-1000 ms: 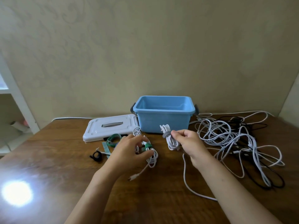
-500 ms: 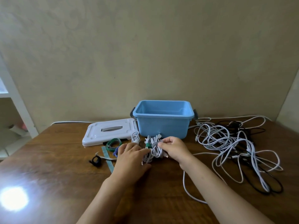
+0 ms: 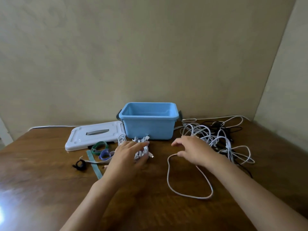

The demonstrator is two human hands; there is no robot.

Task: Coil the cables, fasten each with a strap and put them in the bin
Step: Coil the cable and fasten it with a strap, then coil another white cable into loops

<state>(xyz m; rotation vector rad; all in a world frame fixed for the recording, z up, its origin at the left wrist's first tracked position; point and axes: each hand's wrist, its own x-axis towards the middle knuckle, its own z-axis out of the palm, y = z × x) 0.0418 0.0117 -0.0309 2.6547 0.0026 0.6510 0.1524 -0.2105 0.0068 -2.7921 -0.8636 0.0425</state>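
Left hand (image 3: 129, 153) lies flat, fingers straight, on the strapped white cable bundles (image 3: 141, 148) at the blue bin's (image 3: 148, 126) six o'clock — unbinned. Right hand (image 3: 194, 150), spread, nears the tangled cables (image 3: 216, 139) — coiling likely comes next.

Light blue bin (image 3: 147, 129) with dark grey latches, plain all over. White lid (image 3: 93, 136) beside it, grey slot in the middle. White coiled cables (image 3: 141, 147), and a tangle (image 3: 216, 139) of white and black cables. Straps now: dark green strap (image 3: 98, 146), purple strap (image 3: 105, 154), black strap (image 3: 80, 164), teal strap (image 3: 94, 164) lying flat. Brown wood-grain surface (image 3: 150, 205). Beige wall (image 3: 150, 55).
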